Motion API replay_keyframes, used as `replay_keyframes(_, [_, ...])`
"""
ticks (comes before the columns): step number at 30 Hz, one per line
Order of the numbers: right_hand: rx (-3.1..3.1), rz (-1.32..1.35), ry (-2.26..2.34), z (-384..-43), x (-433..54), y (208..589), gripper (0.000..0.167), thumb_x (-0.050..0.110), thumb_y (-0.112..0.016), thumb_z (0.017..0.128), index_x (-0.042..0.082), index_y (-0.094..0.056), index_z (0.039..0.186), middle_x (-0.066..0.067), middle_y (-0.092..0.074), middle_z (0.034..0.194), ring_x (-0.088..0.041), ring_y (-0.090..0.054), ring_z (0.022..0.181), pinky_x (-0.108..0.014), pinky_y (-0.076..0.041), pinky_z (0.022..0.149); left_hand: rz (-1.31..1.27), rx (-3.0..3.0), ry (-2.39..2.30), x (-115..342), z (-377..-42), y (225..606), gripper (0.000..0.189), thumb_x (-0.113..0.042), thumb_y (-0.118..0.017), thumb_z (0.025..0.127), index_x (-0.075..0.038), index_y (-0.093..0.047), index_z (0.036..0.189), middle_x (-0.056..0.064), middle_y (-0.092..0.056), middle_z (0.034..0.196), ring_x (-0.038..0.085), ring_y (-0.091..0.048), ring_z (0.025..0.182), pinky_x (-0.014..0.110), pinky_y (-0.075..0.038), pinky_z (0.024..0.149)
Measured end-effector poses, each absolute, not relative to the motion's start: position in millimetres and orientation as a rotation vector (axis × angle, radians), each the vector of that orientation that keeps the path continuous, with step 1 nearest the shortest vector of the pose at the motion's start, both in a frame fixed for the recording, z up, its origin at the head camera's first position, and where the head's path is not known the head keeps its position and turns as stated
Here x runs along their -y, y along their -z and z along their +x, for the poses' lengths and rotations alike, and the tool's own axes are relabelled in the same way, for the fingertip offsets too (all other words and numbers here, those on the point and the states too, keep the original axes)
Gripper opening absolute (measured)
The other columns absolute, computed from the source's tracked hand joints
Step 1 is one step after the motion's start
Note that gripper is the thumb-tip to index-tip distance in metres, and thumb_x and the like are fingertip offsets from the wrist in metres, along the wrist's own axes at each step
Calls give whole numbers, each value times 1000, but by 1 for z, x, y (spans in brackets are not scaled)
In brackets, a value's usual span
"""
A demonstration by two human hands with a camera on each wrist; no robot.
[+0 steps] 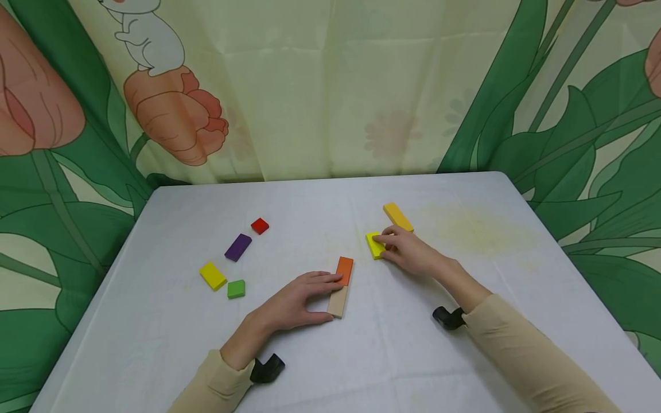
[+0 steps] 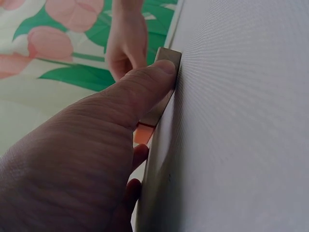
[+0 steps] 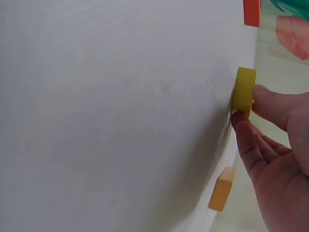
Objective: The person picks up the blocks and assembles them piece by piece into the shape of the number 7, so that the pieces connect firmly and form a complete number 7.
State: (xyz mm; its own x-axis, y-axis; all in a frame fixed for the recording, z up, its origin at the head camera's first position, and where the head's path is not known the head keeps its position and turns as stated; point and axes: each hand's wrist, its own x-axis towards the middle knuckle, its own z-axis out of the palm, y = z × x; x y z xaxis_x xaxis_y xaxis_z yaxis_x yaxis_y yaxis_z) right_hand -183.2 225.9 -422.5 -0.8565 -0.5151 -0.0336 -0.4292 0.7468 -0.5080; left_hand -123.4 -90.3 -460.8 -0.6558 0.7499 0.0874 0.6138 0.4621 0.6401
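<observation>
Far L: pink tulip print (image 1: 36, 97) on curtain (image 1: 284, 103) behind white-covered bench (image 1: 155, 344). L part of bench has 4 loose blocks: L yellow block (image 1: 213, 276), lying diag.; small green block (image 1: 236, 289) just R of it, nr its corner, can't tell if touching; purple block (image 1: 238, 247), farther back, also diag.; small red block (image 1: 260, 225) nr purple's far end, small gap btwn.

Mid: L hand (image 1: 302, 298), w/ beige L sleeve (image 1: 217, 384) & black wrist unit (image 1: 267, 370). Fingers extended, thumb spread well away from them; fingertips reach orange block (image 1: 345, 269), thumb tip on pale wood block (image 1: 338, 302), as L wrist view also shows. Those 2 blocks lie end to end in one line, orange farther back, wood nearer.

R of that line, apart: R yellow block (image 1: 373, 246), pinched btwn thumb & fingertips of R hand (image 1: 412, 252). R wrist view: thumb on one side, fingertip at 1 end; can't tell if block's underside is on bench. R sleeve (image 1: 532, 355) & 2nd black wrist unit (image 1: 447, 317) nr lower R. Amber block (image 1: 396, 215) lies diag. just behind R hand; R wrist view has it apart from fingertips.

Far R: faint yellow patch (image 1: 477, 229) on bench, then big green leaf print (image 1: 609, 206) on curtain.
</observation>
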Motion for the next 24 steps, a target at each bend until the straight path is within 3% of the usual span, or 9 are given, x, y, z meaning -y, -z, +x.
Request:
replay_keyframes(12, [-2780, -799, 753, -193, -208, 422, 43, 13, -72, 95, -3, -63, 134, -22, -50, 139, -25, -59, 98, -36, -53, 86, 1178, -2515, -966, 90, -122, 461, 60, -31, -80, 89, -20, -59, 145, -10, -47, 152, 18, -36, 143, 43, -35, 114])
replay_keyframes(24, [-2797, -767, 738, -198, -192, 423, 44, 19, -72, 96, -1, -64, 135, -18, -52, 135, -19, -57, 88, -30, -51, 80, 1159, -2511, -980, 88, -121, 460, 61, -30, -81, 88, -20, -59, 144, -11, -47, 152, 18, -37, 142, 44, -37, 112])
